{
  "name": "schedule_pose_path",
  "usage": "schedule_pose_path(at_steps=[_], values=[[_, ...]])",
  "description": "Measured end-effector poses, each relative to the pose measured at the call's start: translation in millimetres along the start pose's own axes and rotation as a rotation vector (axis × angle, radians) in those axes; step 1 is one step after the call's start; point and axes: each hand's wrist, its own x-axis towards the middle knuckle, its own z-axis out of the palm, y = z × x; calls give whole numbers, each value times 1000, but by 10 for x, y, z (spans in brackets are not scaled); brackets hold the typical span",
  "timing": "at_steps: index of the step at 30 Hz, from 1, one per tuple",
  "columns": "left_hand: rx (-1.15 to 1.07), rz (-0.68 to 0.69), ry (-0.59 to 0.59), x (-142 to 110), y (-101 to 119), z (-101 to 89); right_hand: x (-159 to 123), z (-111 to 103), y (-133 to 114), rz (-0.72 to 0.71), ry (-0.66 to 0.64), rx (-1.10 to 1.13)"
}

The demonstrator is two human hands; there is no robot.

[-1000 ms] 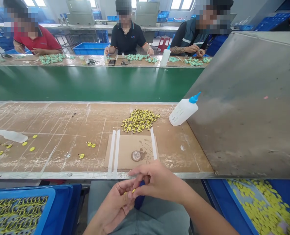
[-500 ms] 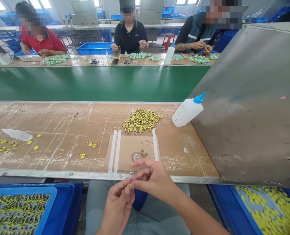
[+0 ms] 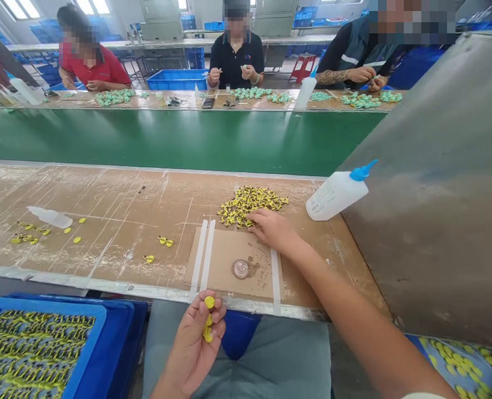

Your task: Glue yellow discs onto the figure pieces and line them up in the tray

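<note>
The brown table [image 3: 116, 210] is scuffed and looks flat and hard. Past it, far beyond the card [image 3: 224, 252], runs a smooth green belt [image 3: 166, 133].

On the near side of the card, the left hand [image 3: 193, 346] holds a few yellow discs [image 3: 209, 302], with the thumb and curled fingers pinching them. They are round and thin. They look very light, maybe a bit bendy, and easy to drop, so the rims seem best to hold.

Just past the card is a pile [image 3: 246, 202] of small, knobbly yellow and black bits. The right hand [image 3: 277, 230] is at its near edge, fingers bent and close together; I cannot tell if they pinch a bit. The bits look light and may snag.

On the card sits a shiny round thing [image 3: 241, 269]. Right of the card, a cloudy plastic bottle [image 3: 333, 197] leans; it looks squeezy.
</note>
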Motion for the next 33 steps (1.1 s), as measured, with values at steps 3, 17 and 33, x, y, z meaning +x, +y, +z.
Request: schedule_pose_path(at_steps=[3,17,33], values=[[-65,-36,-22,5,5,-15,87,77,69,-58,-45,-11],[-10,44,180,193,70,-10,-137,31,2,409,144,963],[64,50,156,383,128,4,-501,-113,-215,810,296,1703]])
